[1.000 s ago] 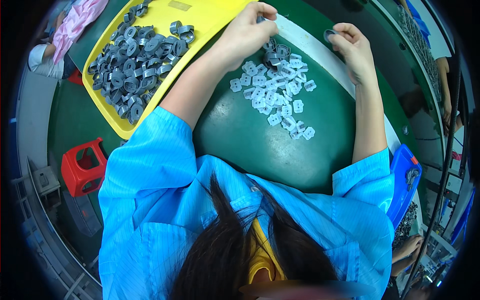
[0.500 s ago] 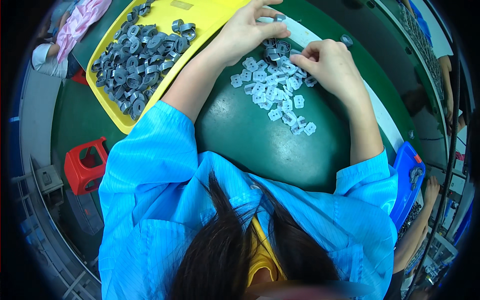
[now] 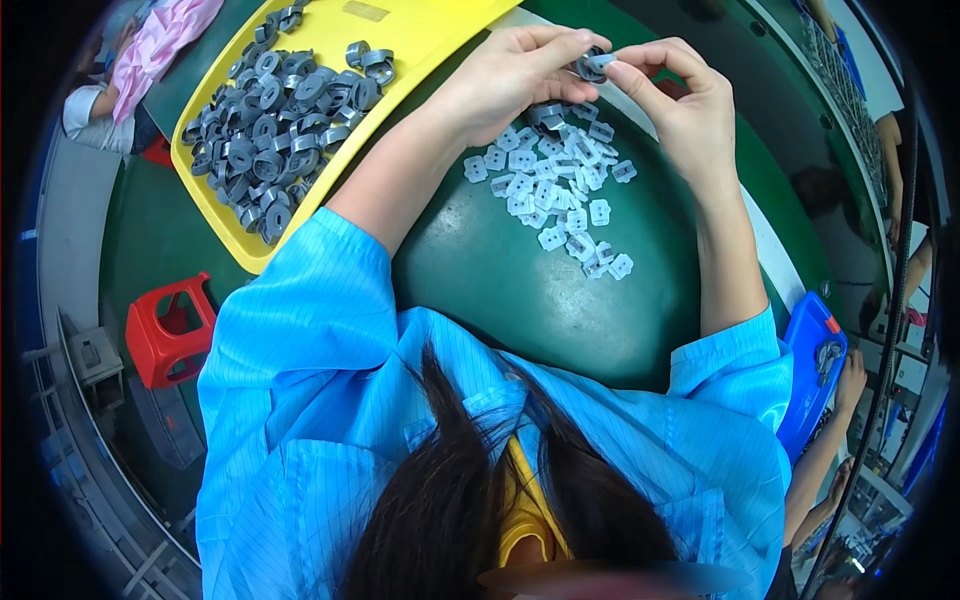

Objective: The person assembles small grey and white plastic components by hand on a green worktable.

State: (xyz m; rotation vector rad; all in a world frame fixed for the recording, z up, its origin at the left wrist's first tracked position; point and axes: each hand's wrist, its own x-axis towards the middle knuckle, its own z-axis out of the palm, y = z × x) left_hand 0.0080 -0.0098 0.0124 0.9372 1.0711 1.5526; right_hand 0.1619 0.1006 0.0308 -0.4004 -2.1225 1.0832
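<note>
Ring (image 3: pixel 590 68), dark grey, upper centre of the frame, held up above the table; its far side and inner face hard to make out behind fingers. Left hand (image 3: pixel 520 78) pinches it, thumb uppermost, lower fingers curled beneath. Right hand (image 3: pixel 692 98) has thumb and forefinger pinched on a small pale piece (image 3: pixel 603 62) at the ring's right side; how far the two are joined, cannot tell. Under the left hand, a few loose grey rings (image 3: pixel 550 112), partly covered by it. Just below them, a heap of white plastic pieces (image 3: pixel 562 182), overlapping, on the green table (image 3: pixel 480 265).

Upper left: yellow tray (image 3: pixel 440 32), cut off by the top edge, piled with grey rings (image 3: pixel 268 145). Left: red stool (image 3: pixel 165 335). Lower right: blue tray (image 3: pixel 800 405), partly hidden by the sleeve; beside it, a co-worker's hand (image 3: pixel 852 382), body mostly out of view.
</note>
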